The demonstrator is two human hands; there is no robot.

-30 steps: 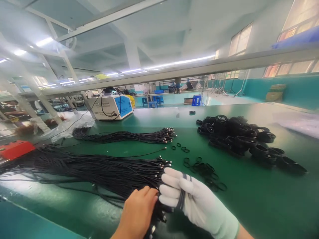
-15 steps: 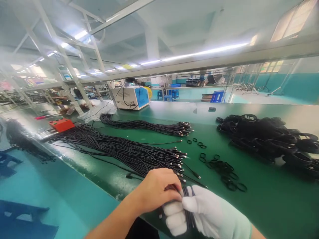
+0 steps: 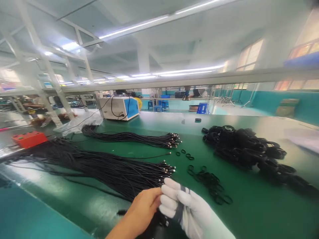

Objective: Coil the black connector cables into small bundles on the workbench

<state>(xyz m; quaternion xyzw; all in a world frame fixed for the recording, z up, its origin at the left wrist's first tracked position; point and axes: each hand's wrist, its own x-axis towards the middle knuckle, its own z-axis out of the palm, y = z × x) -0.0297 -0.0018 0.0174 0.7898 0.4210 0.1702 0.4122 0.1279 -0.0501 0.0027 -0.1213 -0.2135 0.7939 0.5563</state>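
Observation:
My right hand, in a white glove, is closed around a black cable gathered in several side-by-side strands across the fingers. My bare left hand is beside it, its fingers pinched together against the gloved fingertips. Whatever those bare fingers hold is hidden. Just behind both hands lies a large spread of black cables, with metal plugs at the right-hand ends. Below my hands, more dark cable and a plug show partly.
A second cable bundle lies farther back on the green table. Small black bands are at right, before a heap of coiled black cables. An orange-red box and a white-blue machine stand left.
The view has swung, so the table things sit farther left. My left hand has shifted from above the gloved fingers to their left side. The right hand keeps its hold on the cable.

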